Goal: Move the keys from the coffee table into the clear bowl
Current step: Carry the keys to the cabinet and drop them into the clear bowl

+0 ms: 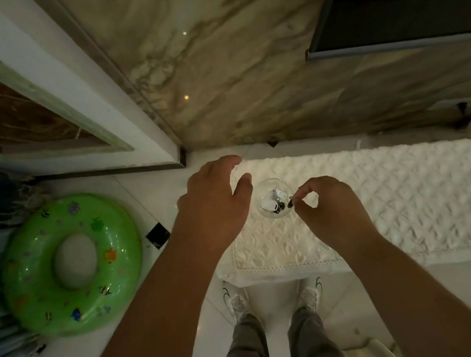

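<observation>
Now, one clear bowl (271, 184) on the quilted white cloth (407, 187), keys (274, 201) bunched inside, right hand (328, 208) pinching their dark end at the rim, left hand (216, 198) spread wide, empty, beside it.

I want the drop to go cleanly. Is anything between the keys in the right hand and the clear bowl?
Nothing visible. The right hand pinches the keys at the clear bowl rim; the left hand hovers beside it, open.
</observation>
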A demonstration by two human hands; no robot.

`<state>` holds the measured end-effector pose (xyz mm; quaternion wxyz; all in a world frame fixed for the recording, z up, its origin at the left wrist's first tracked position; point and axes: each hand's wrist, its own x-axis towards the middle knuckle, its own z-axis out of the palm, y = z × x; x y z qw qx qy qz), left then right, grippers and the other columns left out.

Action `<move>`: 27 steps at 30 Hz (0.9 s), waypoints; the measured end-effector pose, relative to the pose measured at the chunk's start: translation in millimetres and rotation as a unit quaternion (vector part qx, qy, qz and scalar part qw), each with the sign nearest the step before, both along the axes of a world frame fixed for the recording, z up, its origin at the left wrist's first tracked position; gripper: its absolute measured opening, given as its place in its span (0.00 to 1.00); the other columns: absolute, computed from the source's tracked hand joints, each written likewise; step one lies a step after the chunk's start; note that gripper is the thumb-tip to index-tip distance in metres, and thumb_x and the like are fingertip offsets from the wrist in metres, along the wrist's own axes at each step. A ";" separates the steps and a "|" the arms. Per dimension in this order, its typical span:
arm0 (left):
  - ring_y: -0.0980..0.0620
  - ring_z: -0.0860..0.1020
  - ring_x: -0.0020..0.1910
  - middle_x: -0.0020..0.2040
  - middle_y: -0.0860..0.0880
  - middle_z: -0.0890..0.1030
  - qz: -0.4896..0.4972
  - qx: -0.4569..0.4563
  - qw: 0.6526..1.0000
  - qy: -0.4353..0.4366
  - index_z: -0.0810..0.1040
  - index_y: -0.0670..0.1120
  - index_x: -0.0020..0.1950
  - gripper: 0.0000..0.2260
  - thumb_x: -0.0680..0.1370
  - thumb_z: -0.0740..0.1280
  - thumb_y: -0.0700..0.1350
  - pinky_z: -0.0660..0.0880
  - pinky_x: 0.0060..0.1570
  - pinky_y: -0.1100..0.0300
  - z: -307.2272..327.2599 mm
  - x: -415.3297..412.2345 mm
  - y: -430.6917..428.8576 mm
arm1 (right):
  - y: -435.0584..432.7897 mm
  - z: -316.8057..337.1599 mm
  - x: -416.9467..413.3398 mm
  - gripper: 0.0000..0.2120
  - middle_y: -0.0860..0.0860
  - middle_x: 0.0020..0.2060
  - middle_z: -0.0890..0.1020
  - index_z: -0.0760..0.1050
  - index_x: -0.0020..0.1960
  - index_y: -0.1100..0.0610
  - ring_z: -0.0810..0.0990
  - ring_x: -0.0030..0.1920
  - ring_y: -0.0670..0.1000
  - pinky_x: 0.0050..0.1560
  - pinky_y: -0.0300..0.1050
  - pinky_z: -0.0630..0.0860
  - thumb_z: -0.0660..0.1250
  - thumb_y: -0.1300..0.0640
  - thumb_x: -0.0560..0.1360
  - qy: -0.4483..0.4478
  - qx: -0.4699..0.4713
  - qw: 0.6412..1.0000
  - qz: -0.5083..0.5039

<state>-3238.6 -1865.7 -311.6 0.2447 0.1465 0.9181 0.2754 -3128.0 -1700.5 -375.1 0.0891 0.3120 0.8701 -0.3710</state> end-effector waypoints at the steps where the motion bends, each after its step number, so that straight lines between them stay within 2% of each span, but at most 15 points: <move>1: 0.51 0.70 0.66 0.67 0.53 0.73 0.000 -0.001 1.000 -0.006 0.70 0.57 0.69 0.17 0.80 0.59 0.56 0.68 0.65 0.45 -7.6 -0.2 2.9 | 1.2 -10.7 -1.1 0.01 0.44 0.51 0.79 0.78 0.44 0.45 0.77 0.52 0.51 0.48 0.49 0.77 0.68 0.51 0.74 -0.008 -0.006 1.000 -0.005; 6: 0.52 0.70 0.65 0.67 0.56 0.73 0.004 0.005 1.000 -0.025 0.69 0.59 0.69 0.17 0.80 0.59 0.57 0.68 0.64 0.46 -46.7 -0.4 16.4 | 6.3 -67.4 -7.7 0.02 0.43 0.52 0.78 0.78 0.44 0.45 0.76 0.53 0.51 0.48 0.49 0.77 0.67 0.50 0.74 -0.045 -0.016 0.999 -0.026; 10: 0.53 0.73 0.61 0.67 0.56 0.74 0.003 0.004 0.999 -0.034 0.70 0.59 0.69 0.17 0.80 0.58 0.57 0.70 0.62 0.46 -77.1 -0.6 27.2 | 8.9 -110.8 -7.9 0.02 0.46 0.52 0.78 0.79 0.44 0.45 0.76 0.54 0.52 0.53 0.54 0.76 0.67 0.50 0.74 -0.066 -0.032 0.996 -0.051; 13: 0.53 0.73 0.62 0.66 0.56 0.74 -0.004 0.002 0.999 -0.035 0.70 0.59 0.69 0.17 0.80 0.58 0.56 0.71 0.62 0.46 -94.6 1.2 34.5 | 10.6 -136.8 -5.5 0.02 0.47 0.52 0.79 0.80 0.44 0.47 0.73 0.57 0.54 0.55 0.53 0.73 0.68 0.51 0.74 -0.076 -0.018 0.995 -0.056; 19: 0.53 0.71 0.65 0.66 0.56 0.74 -0.012 0.003 0.999 -0.039 0.71 0.60 0.68 0.16 0.80 0.59 0.56 0.70 0.63 0.46 -121.0 3.3 42.9 | 16.7 -171.6 -14.6 0.03 0.47 0.54 0.78 0.79 0.44 0.46 0.70 0.60 0.55 0.54 0.55 0.73 0.67 0.52 0.74 -0.071 -0.005 0.993 -0.093; 23: 0.53 0.72 0.63 0.65 0.55 0.74 -0.009 -0.002 0.999 -0.043 0.72 0.60 0.67 0.15 0.80 0.59 0.55 0.70 0.62 0.46 -131.9 2.1 43.1 | 16.3 -189.6 -22.9 0.02 0.46 0.56 0.77 0.79 0.44 0.45 0.70 0.61 0.55 0.56 0.55 0.71 0.67 0.51 0.74 -0.059 -0.001 0.993 -0.107; 27: 0.52 0.73 0.61 0.65 0.55 0.75 -0.008 -0.005 0.999 -0.036 0.72 0.60 0.67 0.15 0.80 0.59 0.55 0.71 0.60 0.45 -137.6 1.6 43.0 | 15.4 -206.1 -27.0 0.03 0.47 0.56 0.75 0.80 0.46 0.46 0.70 0.60 0.55 0.52 0.51 0.69 0.67 0.51 0.74 -0.084 0.005 0.992 -0.095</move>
